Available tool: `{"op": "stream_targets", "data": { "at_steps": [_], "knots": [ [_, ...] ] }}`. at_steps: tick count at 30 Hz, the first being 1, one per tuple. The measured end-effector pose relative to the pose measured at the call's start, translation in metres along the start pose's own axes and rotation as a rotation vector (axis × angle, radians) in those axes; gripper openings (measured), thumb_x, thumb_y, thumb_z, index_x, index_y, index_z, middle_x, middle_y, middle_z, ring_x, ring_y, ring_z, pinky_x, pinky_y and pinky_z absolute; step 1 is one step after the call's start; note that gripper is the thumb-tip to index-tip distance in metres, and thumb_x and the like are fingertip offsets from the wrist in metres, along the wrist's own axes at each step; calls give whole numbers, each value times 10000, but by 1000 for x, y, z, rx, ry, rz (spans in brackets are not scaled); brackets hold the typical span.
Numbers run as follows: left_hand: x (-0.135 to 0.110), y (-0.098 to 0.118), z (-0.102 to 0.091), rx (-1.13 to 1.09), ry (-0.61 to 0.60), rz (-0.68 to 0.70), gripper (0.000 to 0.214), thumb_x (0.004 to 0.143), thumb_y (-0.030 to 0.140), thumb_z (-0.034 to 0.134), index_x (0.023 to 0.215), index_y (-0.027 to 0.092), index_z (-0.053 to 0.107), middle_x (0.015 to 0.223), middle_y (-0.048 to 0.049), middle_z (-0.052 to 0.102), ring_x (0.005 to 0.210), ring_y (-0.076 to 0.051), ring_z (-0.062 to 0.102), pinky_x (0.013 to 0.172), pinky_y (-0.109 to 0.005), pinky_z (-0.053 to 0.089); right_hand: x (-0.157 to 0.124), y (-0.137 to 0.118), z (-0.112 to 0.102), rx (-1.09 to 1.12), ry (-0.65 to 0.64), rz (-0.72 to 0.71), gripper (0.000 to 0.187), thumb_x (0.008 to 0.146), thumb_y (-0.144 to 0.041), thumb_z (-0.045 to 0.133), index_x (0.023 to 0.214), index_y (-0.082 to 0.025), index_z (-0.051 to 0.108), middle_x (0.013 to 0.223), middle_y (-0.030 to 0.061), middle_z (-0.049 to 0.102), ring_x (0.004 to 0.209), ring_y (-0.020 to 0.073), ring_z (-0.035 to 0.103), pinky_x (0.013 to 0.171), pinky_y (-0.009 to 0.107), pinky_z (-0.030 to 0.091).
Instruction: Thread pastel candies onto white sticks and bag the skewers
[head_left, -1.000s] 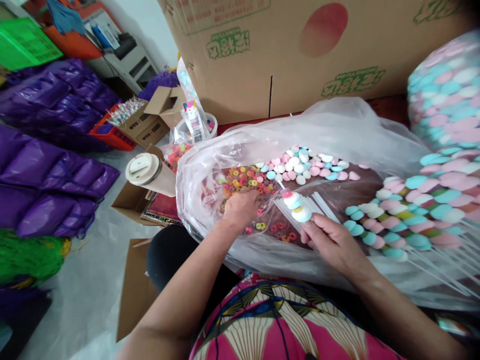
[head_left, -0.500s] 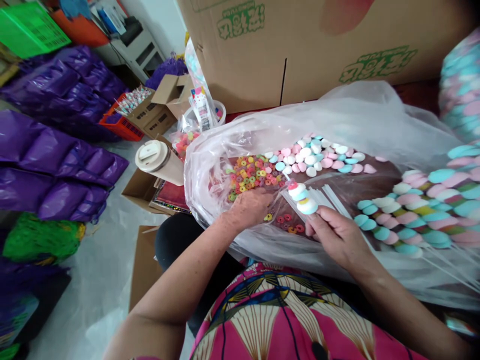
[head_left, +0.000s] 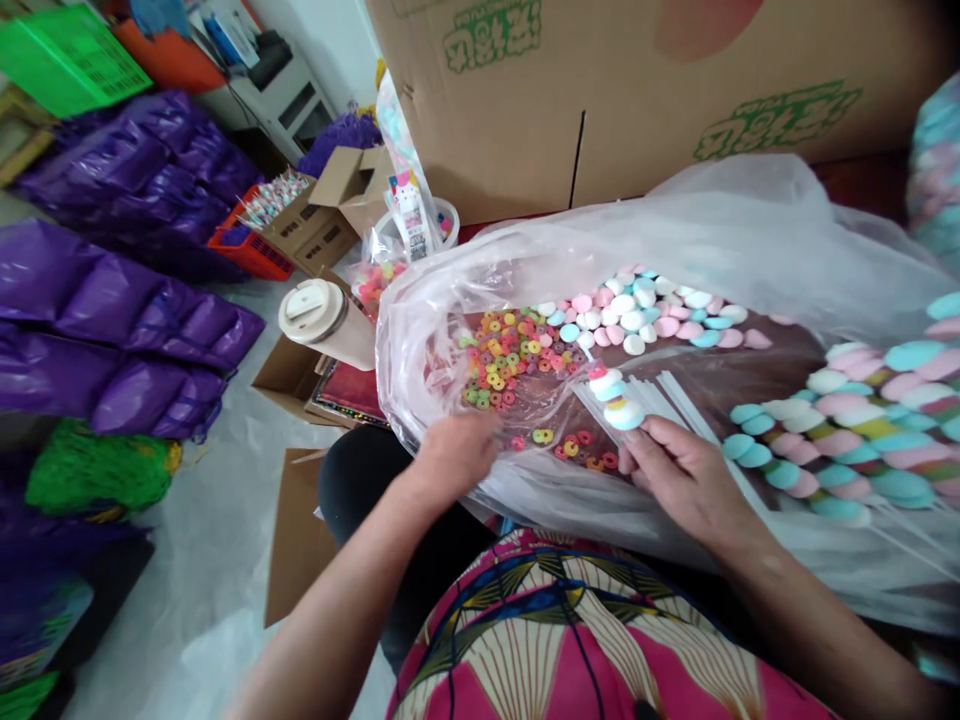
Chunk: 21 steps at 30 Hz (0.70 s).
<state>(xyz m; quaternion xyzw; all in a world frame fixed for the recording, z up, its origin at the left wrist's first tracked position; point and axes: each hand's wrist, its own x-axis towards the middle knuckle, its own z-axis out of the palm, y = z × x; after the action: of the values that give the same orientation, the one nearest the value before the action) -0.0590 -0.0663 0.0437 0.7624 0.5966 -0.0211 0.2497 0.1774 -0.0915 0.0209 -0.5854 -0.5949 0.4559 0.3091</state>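
My right hand [head_left: 686,478] pinches a thin white stick with a few marshmallow sweets [head_left: 616,397] threaded on it, held over a clear plastic sheet [head_left: 712,240] spread on a brown surface. My left hand [head_left: 452,452] is at the sheet's near edge, fingers curled under, and what they hold is hidden. Just beyond it lies a heap of small coloured ring sweets [head_left: 510,362]. Further back is a pile of pink, white and blue marshmallows [head_left: 645,308]. Finished skewers [head_left: 840,435] lie stacked at the right.
A large cardboard carton [head_left: 637,90] stands behind the sheet. At the left are a lidded cup [head_left: 319,318], small open boxes [head_left: 330,215], a red crate [head_left: 247,250] and purple bags [head_left: 112,300] on the floor. Loose white sticks [head_left: 675,395] lie beside my right hand.
My left hand has drawn back from the ring sweets toward me, to the sheet's near edge. The right hand with the stick has stayed almost still.
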Motion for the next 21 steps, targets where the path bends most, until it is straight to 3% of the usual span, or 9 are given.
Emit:
{"op": "stream_targets", "data": {
  "at_steps": [2,4,7,10,13,16,21],
  "knots": [
    [-5,10,17,21,-5,55,225,805,115,470,890,151,675,882,-91,692,856,-211,645,790,-325,509,1,-1,4,32,-15,5,391,887,-485,452,607,-216,496,562,-10,530,507,111,454,510,245,381],
    [-7,21,30,-85,77,202,313,802,99,458,1049,146,644,1001,-100,696,951,-209,639,867,-334,495,2,-2,5,50,-25,-9,390,885,-492,456,615,-214,502,571,-8,530,515,111,455,504,241,378],
    [-5,22,31,-238,182,301,358,815,108,438,1115,176,621,1046,-70,703,971,-178,638,895,-301,482,2,-1,1,42,4,13,387,880,-499,469,625,-212,513,582,-8,529,523,110,463,508,237,384],
    [1,3,12,-235,253,52,281,844,164,435,1001,193,665,940,-50,718,861,-164,652,817,-272,496,1,1,-3,35,49,71,390,855,-513,506,611,-210,513,544,-15,509,484,103,444,472,232,365],
    [9,-13,-3,-58,181,-142,223,824,207,478,909,175,682,891,-66,702,839,-197,639,770,-298,490,1,-1,0,87,25,91,384,833,-528,528,620,-208,524,543,-12,521,451,97,420,427,229,334],
    [15,-11,-1,29,99,-171,212,814,245,502,914,180,678,886,-62,687,819,-196,627,739,-293,478,2,-6,4,112,21,71,379,820,-534,537,629,-207,540,550,-8,529,453,99,426,425,228,339],
    [17,-1,12,77,97,-190,210,815,266,491,914,193,661,912,-60,678,825,-202,622,706,-296,466,3,-11,3,96,46,73,363,805,-527,558,627,-211,545,533,-11,537,465,107,456,437,227,364]
  ]
}}
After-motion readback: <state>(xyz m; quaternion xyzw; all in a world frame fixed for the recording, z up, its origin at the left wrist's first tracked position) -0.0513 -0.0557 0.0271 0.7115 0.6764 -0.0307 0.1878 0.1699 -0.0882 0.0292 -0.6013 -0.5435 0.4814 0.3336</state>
